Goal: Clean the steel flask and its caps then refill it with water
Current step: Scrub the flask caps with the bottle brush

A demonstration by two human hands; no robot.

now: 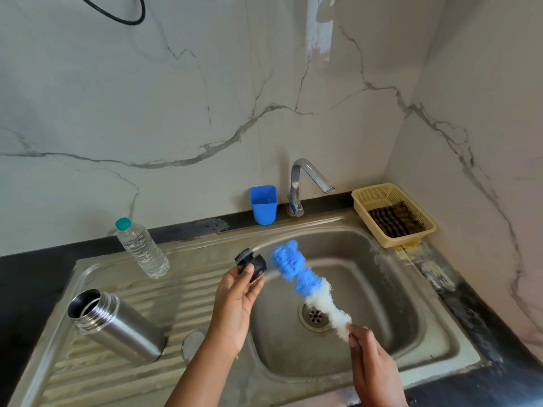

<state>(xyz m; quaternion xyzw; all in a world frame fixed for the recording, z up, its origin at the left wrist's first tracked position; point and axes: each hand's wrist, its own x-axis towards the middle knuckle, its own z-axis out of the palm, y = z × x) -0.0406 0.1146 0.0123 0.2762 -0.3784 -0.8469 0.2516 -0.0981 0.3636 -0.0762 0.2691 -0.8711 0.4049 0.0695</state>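
The steel flask (114, 324) stands open-mouthed on the ribbed drainboard at the left. Just right of its base lies a round steel cap (192, 345). My left hand (235, 304) holds a black inner cap (252, 264) over the sink's left rim. My right hand (371, 362) grips the handle of a bottle brush (305, 282) with blue and white bristles. The brush slants up to the left, and its blue tip is right beside the black cap. Whether they touch is unclear.
A steel sink (390, 333) with a drain (315, 314) lies under the brush. The tap (305, 183) is behind it, with no water running. A blue cup (263, 204), a plastic water bottle (142, 248) and a yellow basket (393, 214) stand around the sink.
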